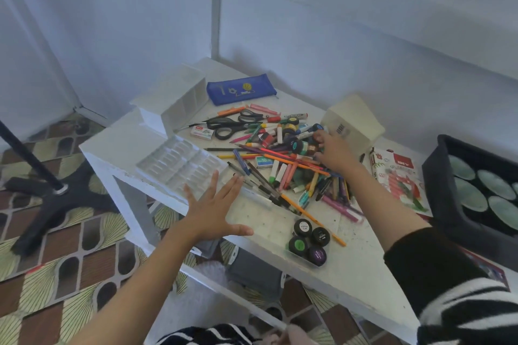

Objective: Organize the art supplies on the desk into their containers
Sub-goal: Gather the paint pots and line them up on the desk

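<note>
Risk: the pile (280, 161) of pens and pencils lies criss-crossed, so lifting anything from its middle may send round barrels rolling off the desk (269, 223).
Edge: four lidded pots (308, 241) sit near the front rim, where a passing sleeve could knock them off.
Right grip (332, 152): fingers curled down onto a small pot (309, 149) deep in the pile; whether it has hold I cannot tell.
Left grip (213, 207): spread flat, holding nothing, just beside the moulded tray (182, 165).
Materials: thin clear ribbed plastic tray, slick hard barrels, glossy pots, soft blue fabric pencil case (241, 89).

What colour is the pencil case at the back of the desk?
The pencil case is blue with a small yellow-and-white print; head view.
</note>
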